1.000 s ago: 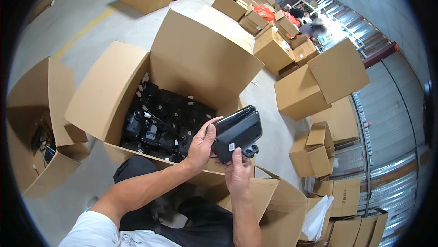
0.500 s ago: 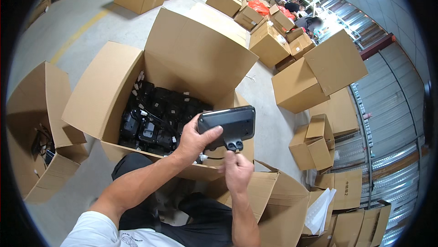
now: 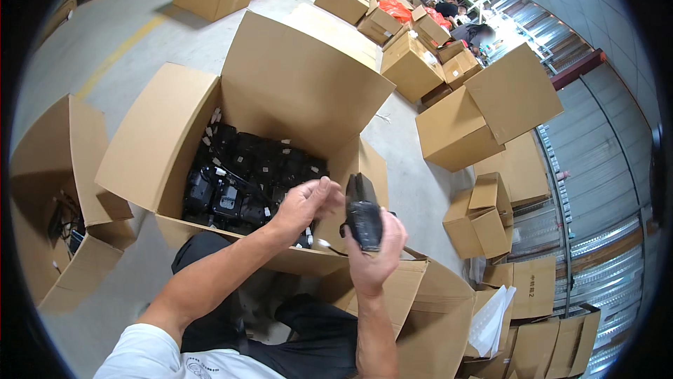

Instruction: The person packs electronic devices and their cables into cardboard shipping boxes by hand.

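My right hand (image 3: 371,260) grips a black boxy device (image 3: 363,212), held upright and edge-on over the front flap of a big open cardboard box (image 3: 168,134). Just left of the device, my left hand (image 3: 303,204) hovers with curled fingers, close to it but holding nothing that I can see. Inside the box lie several more black devices (image 3: 238,176) with cables and small white tags.
A second open box (image 3: 49,190) with dark cables stands at my left. Another open carton (image 3: 427,323) sits by my right knee. Several closed and open cartons (image 3: 484,120) crowd the concrete floor ahead and to the right, where a person (image 3: 477,32) works far off.
The device was held flat in both hands; now it is turned upright in my right hand alone, and my left hand has come off it.
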The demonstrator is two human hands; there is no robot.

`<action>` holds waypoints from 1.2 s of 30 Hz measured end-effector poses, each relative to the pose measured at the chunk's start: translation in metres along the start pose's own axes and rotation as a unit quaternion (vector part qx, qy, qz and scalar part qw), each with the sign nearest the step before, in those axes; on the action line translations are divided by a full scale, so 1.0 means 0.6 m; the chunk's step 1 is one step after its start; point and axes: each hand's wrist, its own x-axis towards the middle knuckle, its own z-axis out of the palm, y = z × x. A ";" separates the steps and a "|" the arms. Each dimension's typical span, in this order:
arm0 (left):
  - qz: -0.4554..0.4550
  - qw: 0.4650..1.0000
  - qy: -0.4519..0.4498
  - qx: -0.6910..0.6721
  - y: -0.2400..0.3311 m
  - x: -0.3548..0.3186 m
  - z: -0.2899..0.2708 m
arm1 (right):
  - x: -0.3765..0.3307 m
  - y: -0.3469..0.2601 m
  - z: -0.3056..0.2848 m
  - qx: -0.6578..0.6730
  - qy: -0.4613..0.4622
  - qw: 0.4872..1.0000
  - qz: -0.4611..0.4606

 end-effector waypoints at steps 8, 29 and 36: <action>0.069 0.994 -0.009 -0.081 -0.008 -0.002 0.015 | -0.036 -0.012 0.052 -0.093 -0.103 0.983 -0.122; 0.030 0.997 -0.072 -0.011 0.016 0.000 0.006 | -0.012 0.083 -0.018 0.356 -0.026 0.866 0.350; 0.102 0.986 -0.026 0.133 0.058 0.014 0.010 | 0.033 0.063 -0.044 0.368 -0.264 0.830 0.327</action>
